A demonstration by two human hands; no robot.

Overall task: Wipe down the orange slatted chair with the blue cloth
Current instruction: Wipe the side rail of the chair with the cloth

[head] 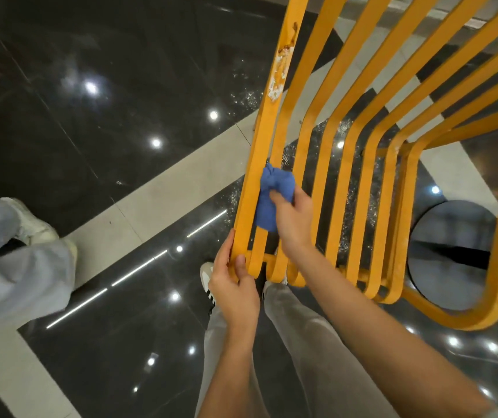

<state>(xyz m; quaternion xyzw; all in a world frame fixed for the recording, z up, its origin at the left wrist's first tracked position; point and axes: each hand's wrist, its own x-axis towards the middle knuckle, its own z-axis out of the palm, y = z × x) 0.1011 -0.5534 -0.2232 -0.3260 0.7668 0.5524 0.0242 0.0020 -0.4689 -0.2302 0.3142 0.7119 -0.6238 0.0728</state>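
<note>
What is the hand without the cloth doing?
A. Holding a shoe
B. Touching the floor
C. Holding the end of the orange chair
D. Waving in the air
C: the left hand grips the curled near end of the outermost slat of the orange chair, while the right hand presses the blue cloth onto the slats.

Left hand (235,285) curled in a grip; right hand (291,215) pinching, forearm extended.

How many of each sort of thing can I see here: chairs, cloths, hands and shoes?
Orange slatted chair: 1
Blue cloth: 1
Hands: 2, the left hand gripping the chair's edge, the right hand pressing the cloth on a slat
Shoes: 3 showing, the wearer's striped shoe and white toe, and a bystander's pale shoe
Total: 7
</note>
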